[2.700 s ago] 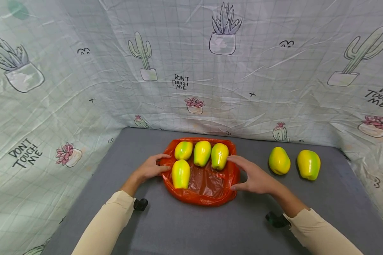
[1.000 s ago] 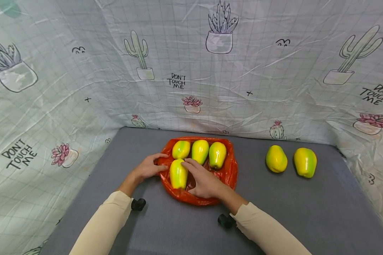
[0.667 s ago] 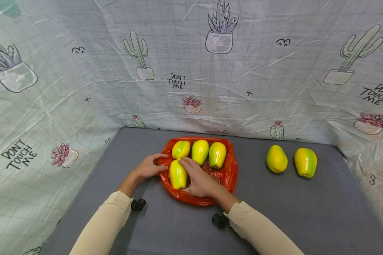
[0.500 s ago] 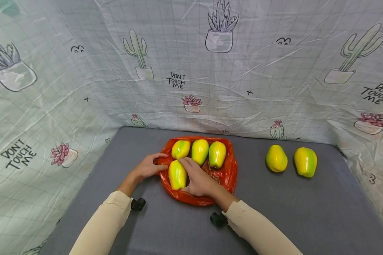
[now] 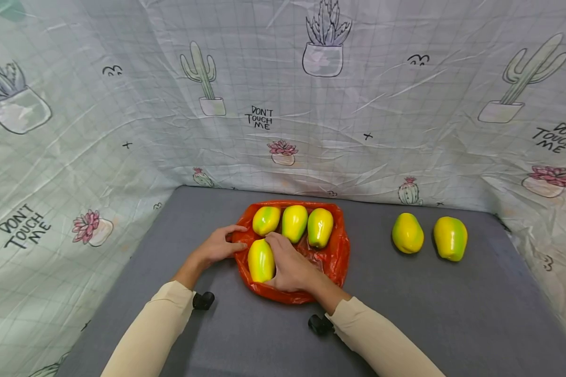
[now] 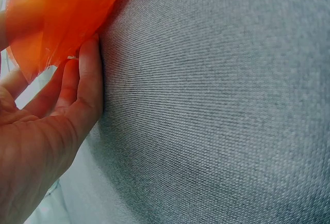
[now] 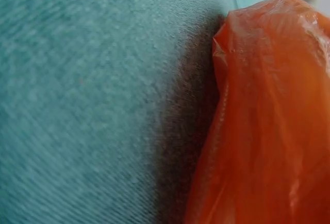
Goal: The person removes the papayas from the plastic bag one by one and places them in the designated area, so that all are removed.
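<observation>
A red plastic bag [image 5: 330, 262] lies spread wide on the table, its rim rolled outward. Inside it are several glossy yellow-green papayas, with three in a back row, among them one papaya [image 5: 266, 220] at the left. My right hand [image 5: 290, 264] reaches into the bag and holds the front-left papaya [image 5: 261, 261], thumb at its near end and fingers at its far end. At the bag's left edge, my left hand [image 5: 217, 245] grips the rim. The left wrist view shows its fingers against the outside of the orange-red film; the right wrist view hides the right hand.
Two more papayas lie on the grey table [image 5: 453, 314] to the right of the bag, a nearer one [image 5: 407, 233] and a farther one [image 5: 450, 239]. A cactus-printed cloth [image 5: 283, 94] rises behind the table and along its sides.
The right hand has moved left from the bag's right rim to the front-left papaya and closed round it. That papaya has turned and shifted slightly. The left hand stays at the rim.
</observation>
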A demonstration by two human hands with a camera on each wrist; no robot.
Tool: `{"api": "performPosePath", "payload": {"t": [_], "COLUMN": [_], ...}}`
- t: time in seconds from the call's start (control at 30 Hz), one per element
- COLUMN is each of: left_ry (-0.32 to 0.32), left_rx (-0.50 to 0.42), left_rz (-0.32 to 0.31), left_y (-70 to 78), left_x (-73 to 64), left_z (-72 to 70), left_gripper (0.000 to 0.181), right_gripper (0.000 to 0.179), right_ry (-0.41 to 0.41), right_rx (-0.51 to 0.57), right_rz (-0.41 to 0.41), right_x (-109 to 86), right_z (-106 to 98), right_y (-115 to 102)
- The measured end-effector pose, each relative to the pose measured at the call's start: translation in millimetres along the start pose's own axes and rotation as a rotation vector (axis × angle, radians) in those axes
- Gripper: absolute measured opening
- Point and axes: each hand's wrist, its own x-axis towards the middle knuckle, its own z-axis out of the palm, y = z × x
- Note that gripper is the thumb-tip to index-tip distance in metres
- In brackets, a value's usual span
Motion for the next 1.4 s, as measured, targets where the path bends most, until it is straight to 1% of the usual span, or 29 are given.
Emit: {"api": "performPosePath", "payload": {"t": [0.17,0.3,0.4,0.7,0.77,0.93,1.1,1.23,1.4], "left_ry": [0.014,0.015,0.015,0.001,0.000,-0.003,0.006,0.014,0.001], "left_rx": [0.026,0.043,0.039,-0.045,-0.051,-0.041,-0.023,-0.027,-0.036], "left_rz": [0.005,0.008,0.004,-0.027,-0.026,-0.015,-0.018,-0.032,-0.013], "left_y": [0.2,1.1,1.3,0.2,0.4,-0.2,-0.4,-0.3,1.3], "left_x": [0.2,-0.8,-0.7,0.1,-0.7,-1.1,0.0,-0.3,-1.1], "left_z": [-0.7,-0.4,-0.6,1.6,2.1,3.4,3.7,3.8,4.0], "left_gripper": [0.055,0.055,0.055,0.056,0.056,0.056,0.056,0.055,0.057], "right_gripper": [0.104,0.106,0.102,0.100,0.101,0.104,0.108,0.112,0.113], "right_ry": [0.000,-0.023,-0.036,-0.018,-0.015,-0.008,-0.008,0.014,0.042], "right_rx": [-0.003,0.010,0.032,0.057,0.069,0.079,0.094,0.075,0.054], "right_rz": [-0.045,-0.030,-0.017,-0.029,-0.028,-0.036,-0.024,-0.022,-0.006], "right_x": [0.8,-0.1,-1.5,-6.2,-7.2,-10.9,-16.3,-20.9,-28.0], "right_z": [1,2,2,-1,-3,-11,-25,-37,-54], "right_y": [-1,0,0,3,3,4,4,6,13]}}
